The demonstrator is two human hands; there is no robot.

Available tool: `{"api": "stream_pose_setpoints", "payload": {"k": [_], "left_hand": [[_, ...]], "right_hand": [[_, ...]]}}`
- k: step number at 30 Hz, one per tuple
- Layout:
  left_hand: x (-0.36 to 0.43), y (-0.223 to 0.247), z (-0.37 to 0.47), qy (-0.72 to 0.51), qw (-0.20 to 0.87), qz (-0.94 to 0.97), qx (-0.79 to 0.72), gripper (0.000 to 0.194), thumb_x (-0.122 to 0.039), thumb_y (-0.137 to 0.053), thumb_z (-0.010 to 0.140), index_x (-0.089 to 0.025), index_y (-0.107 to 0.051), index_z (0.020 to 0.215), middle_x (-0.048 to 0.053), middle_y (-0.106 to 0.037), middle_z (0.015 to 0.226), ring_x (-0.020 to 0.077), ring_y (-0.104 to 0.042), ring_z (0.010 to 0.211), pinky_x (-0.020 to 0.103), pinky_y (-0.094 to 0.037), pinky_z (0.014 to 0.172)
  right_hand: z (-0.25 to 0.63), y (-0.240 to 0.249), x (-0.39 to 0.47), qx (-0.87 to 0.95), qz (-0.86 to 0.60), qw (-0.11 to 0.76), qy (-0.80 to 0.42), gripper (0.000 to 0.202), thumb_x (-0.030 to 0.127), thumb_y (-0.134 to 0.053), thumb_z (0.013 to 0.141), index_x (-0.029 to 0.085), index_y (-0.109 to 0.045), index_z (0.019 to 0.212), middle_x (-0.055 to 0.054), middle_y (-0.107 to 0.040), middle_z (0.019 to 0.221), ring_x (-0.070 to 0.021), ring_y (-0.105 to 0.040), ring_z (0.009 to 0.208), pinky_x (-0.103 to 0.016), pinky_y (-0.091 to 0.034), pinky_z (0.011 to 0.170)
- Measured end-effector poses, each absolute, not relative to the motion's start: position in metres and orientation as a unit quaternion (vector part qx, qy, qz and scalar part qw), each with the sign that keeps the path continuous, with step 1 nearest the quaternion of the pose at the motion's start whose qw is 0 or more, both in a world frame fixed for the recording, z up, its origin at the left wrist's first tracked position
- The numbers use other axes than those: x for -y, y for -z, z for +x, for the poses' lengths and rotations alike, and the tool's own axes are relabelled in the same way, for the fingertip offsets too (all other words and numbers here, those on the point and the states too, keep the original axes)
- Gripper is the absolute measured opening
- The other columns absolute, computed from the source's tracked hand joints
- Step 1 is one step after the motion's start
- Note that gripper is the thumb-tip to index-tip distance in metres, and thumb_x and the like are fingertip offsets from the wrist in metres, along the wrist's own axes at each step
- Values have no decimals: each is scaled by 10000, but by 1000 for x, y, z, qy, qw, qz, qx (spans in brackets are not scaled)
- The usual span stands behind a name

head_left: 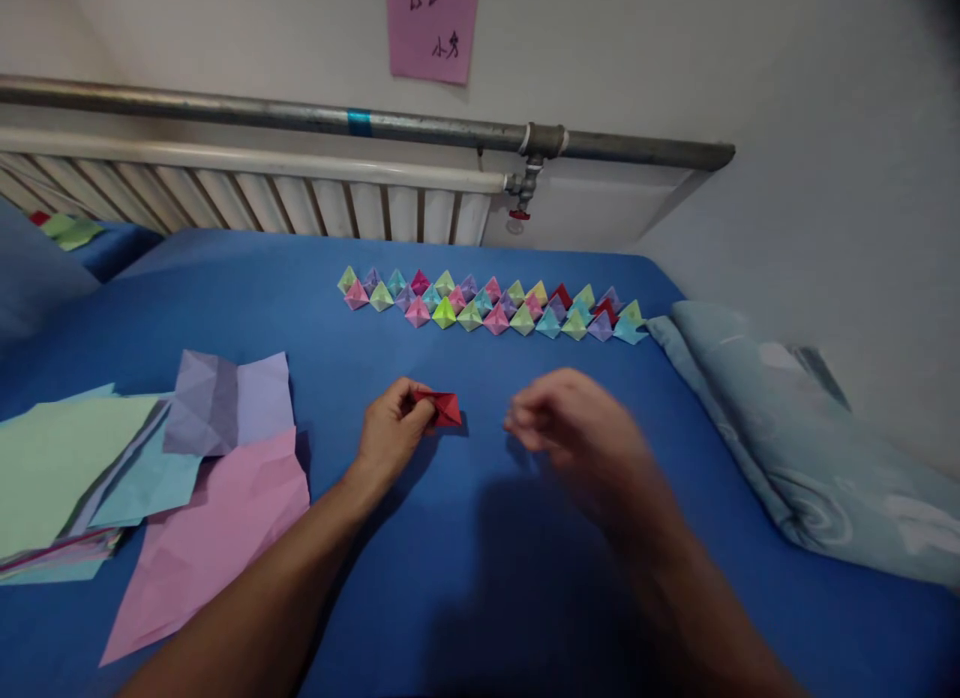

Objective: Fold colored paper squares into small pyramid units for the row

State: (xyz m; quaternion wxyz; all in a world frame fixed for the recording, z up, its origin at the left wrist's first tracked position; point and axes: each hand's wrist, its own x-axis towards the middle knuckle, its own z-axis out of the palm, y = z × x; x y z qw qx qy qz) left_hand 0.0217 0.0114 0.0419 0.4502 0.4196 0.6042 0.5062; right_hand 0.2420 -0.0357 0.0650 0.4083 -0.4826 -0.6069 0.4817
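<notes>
A small folded piece of red paper (448, 409) is pinched between the thumb and fingers of my left hand (396, 420), just above the blue surface. Part of the fold is hidden behind my fingers. To the right of it, apart from the paper, my right hand (566, 418) is blurred by motion. Its fingers look curled inward, but whether they hold anything does not show. Beyond both hands stand rows of small folded paper pieces (496, 319) with pointed tops, in pink, green, blue, purple, yellow and red.
At the left lie a stack of coloured paper sheets (71, 468), a creased purple sheet (262, 398) and a pink sheet (217, 538). A folded light-blue patterned cloth (795, 448) lies on the right. Behind the blue surface (247, 308) are a radiator (285, 198) and a metal pipe (262, 113).
</notes>
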Motion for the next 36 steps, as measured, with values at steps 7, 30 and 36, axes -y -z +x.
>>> {"api": "stream_pose_setpoints", "payload": {"k": [7, 30, 36], "left_hand": [[-9, -41, 25, -519, 447, 418, -597, 90, -256, -572, 724, -176, -600, 755, -43, -590, 555, 98, -535, 511, 219, -410, 538], [-8, -41, 20, -442, 561, 435, -549, 267, -179, -621, 647, -170, -668, 909, 24, -706, 803, 140, -650, 707, 298, -527, 715], [-7, -39, 21, -416, 551, 475, -546, 192, -170, -621, 641, -173, -686, 822, 16, -705, 752, 128, -633, 660, 262, -505, 649]], "right_hand": [[179, -49, -20, 485, -502, 387, -602, 290, 368, -680, 701, 192, -605, 919, -5, -639, 744, -110, -570, 564, -247, -468, 513], [179, -41, -11, 574, -497, 363, -540, 150, 228, -529, 769, 210, -607, 897, 39, -575, 643, -96, -538, 562, -225, -457, 532], [182, -38, -13, 588, -493, 359, -531, 158, 227, -498, 789, 206, -597, 910, 47, -540, 637, -90, -512, 537, -225, -452, 526]]}}
